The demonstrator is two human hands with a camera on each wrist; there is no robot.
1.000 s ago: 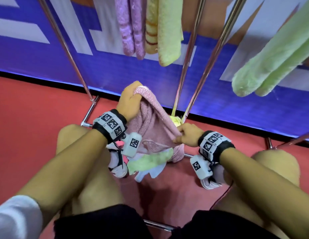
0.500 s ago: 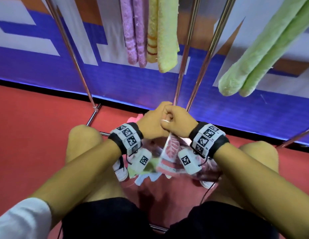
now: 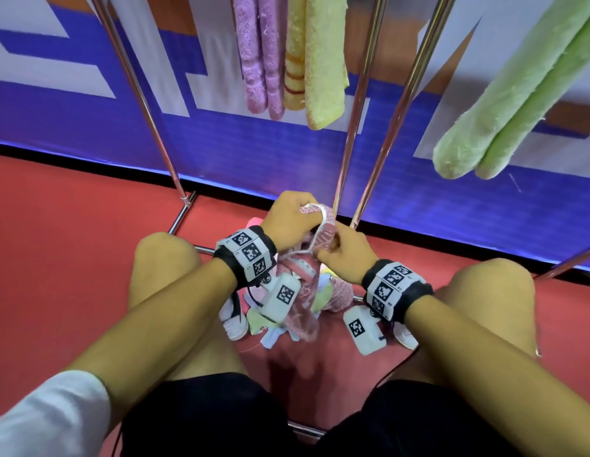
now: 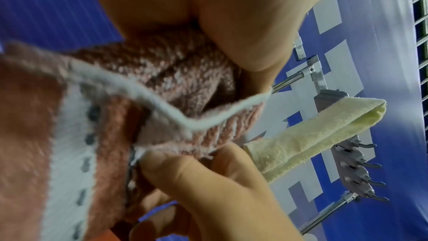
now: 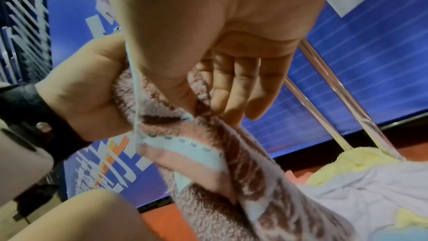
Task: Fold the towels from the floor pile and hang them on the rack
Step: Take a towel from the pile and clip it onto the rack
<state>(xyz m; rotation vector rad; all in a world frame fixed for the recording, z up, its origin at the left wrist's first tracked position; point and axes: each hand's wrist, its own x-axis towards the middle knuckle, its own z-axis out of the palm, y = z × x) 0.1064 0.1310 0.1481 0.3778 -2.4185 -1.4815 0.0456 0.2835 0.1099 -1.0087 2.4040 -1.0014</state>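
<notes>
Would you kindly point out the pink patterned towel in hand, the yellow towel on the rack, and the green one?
pink patterned towel [image 3: 325, 230], head view, bunched top edge.
yellow towel [image 3: 323, 67], head view, hanging front face.
green towel [image 3: 504, 107], head view, middle of the drape.

Each wrist wears a black strap [image 3: 399, 288] faced with white blocks printed in black square codes, a white coded camera box [image 3: 282, 296] slung beneath. White sleeve [image 3: 46, 420] on the left arm; black shorts [image 3: 201, 420]; white shoes [image 3: 234, 316].
</notes>
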